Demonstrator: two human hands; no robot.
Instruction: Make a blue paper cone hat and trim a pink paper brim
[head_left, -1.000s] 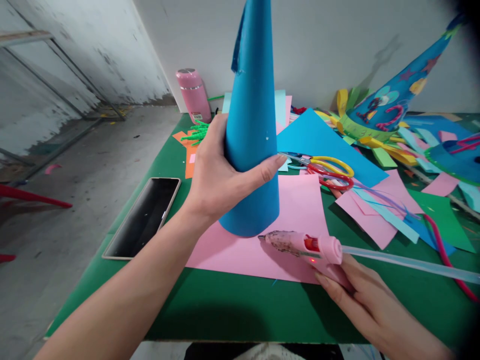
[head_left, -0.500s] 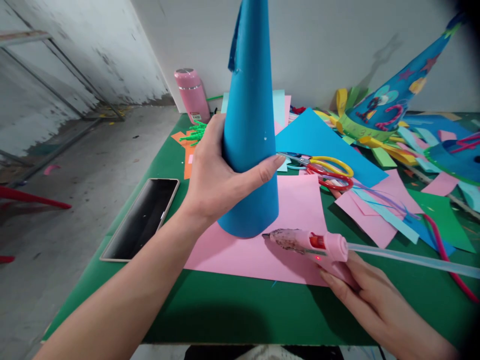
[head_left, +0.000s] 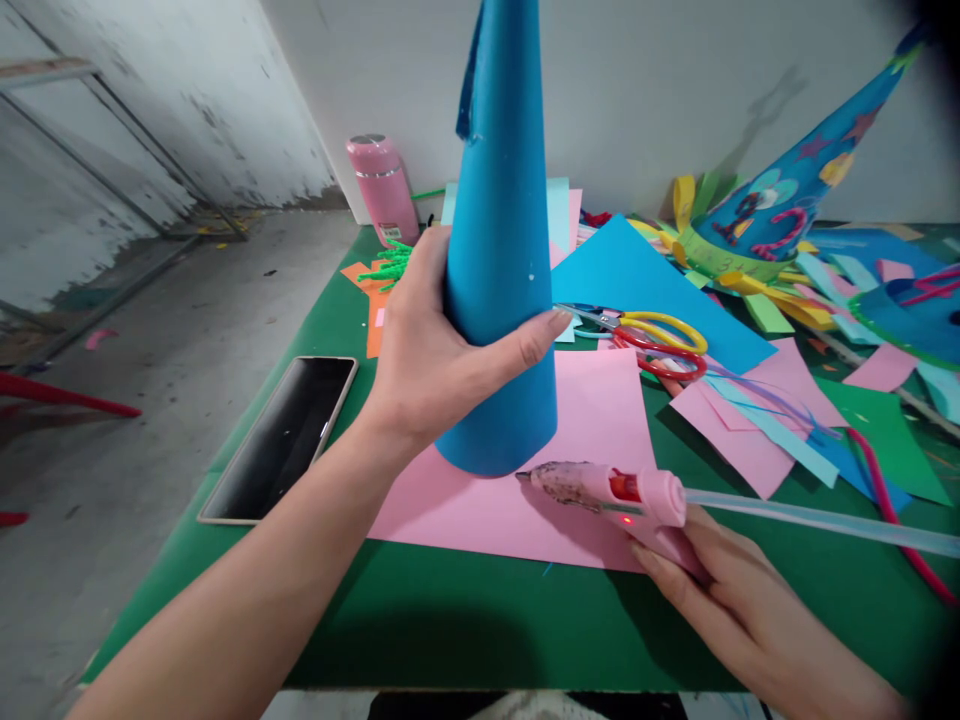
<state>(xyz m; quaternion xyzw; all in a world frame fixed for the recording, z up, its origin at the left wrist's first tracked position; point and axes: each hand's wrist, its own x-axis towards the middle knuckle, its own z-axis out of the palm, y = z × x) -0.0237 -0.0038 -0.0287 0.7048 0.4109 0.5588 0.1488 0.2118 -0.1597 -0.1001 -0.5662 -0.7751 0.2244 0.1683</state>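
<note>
L hand [head_left: 435,360] grips blue cone [head_left: 502,240]: thumb across front, other fingers wrapped round far side, mostly hidden. Cone stands approx. upright, base at pink sheet [head_left: 600,420]; full contact w/ sheet can't be confirmed. Low grip prob. steadies the cone & leaves the near base edge exposed.

R hand [head_left: 739,590] holds pink glue gun [head_left: 585,485] by handle: thumb along near side, fingers curled round grip, partly hidden; trigger pressure can't tell. Nozzle points L, right by base rim, presumably for accuracy; touching or not, unclear. Red light lit. Glue stick [head_left: 810,518] trails from rear, clear of cone.

Phone [head_left: 289,435] lies L of sheet on green table [head_left: 420,625]; scissors [head_left: 664,340] lie beyond sheet, R of cone, apparently set aside.
</note>
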